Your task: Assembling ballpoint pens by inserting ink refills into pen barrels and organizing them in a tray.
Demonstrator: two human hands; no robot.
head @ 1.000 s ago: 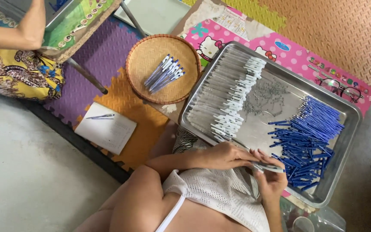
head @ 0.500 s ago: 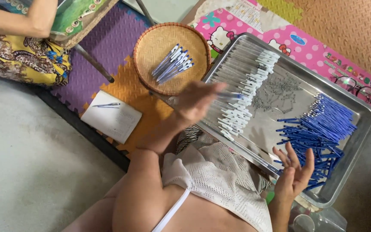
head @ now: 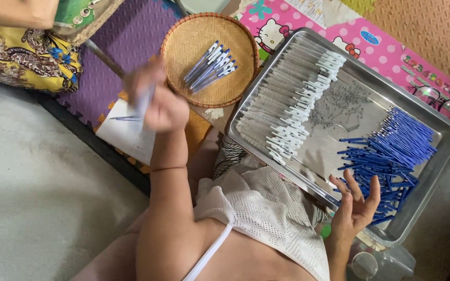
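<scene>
- Left hand (head: 157, 99) is blurred, its grip closed around a pale, thin pen-like piece (head: 142, 101); what exactly it is cannot be told
- It hangs above the white notepad (head: 126, 132), just beside the basket (head: 209, 58)
- Right hand (head: 358, 200) has a loose, empty grip, fingers (head: 373, 188) spread and palm up, at the near edge of the tray (head: 446, 138)
- It sits over the near end of the blue tubes (head: 386, 156), just beside them; contact cannot be told
- Round woven basket holds a small bunch of finished pens (head: 210, 65), blue with white caps, lying aslant
- Metal tray lies on a pink mat (head: 386, 44); its left side carries a row of clear barrels with white caps (head: 300, 112), its right side the heap of blue tubes, and between them a scatter of small metal bits (head: 339, 106)
- A blue pen (head: 123, 118) lies on the notepad, which rests on orange and purple foam tiles (head: 110, 44)
- Glasses (head: 438, 101) lie on the mat beyond the tray's far corner
- Another person's arm (head: 16, 13) and patterned yellow cloth (head: 22, 57) show at the top left
- Grey floor (head: 42, 203) fills the lower left
</scene>
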